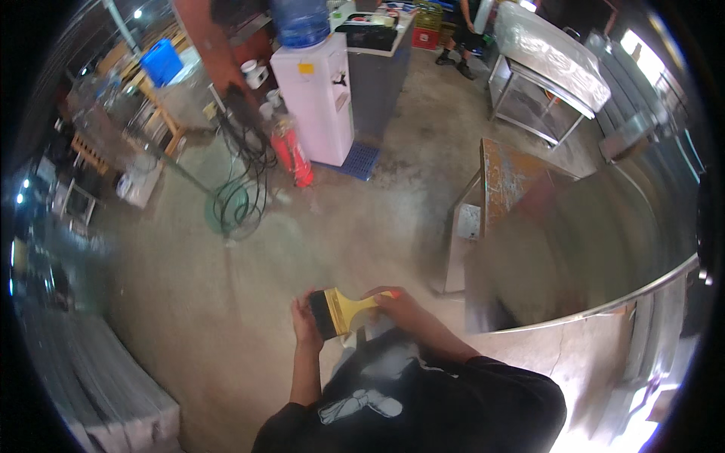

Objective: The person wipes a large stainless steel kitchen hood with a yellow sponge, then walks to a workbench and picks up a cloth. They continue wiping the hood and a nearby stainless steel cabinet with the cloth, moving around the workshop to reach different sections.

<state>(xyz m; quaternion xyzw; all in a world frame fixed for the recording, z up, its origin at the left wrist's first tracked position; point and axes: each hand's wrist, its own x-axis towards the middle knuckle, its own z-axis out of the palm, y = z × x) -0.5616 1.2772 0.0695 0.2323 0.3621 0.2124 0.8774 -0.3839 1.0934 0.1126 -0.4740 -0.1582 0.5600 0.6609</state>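
A wide paintbrush [340, 312] with a yellow handle and black bristles is in front of my black shirt. My right hand [396, 304] is closed round its handle, whose red end shows past the fingers. At the bristle end is my left hand [305, 320], its palm against the black bristles [322, 315]. The left fingers look stretched out rather than wrapped round the brush, though the bristles partly cover them.
On my right stands a large shiny metal sheet [581, 249] with a curved edge, beside a worn brown table [502, 177]. Ahead are a water dispenser [310, 98], a red fire extinguisher [291, 155] and coiled black hoses [245, 162]. Long grey stock [91, 377] lies at left. Another person [464, 41] stands far off.
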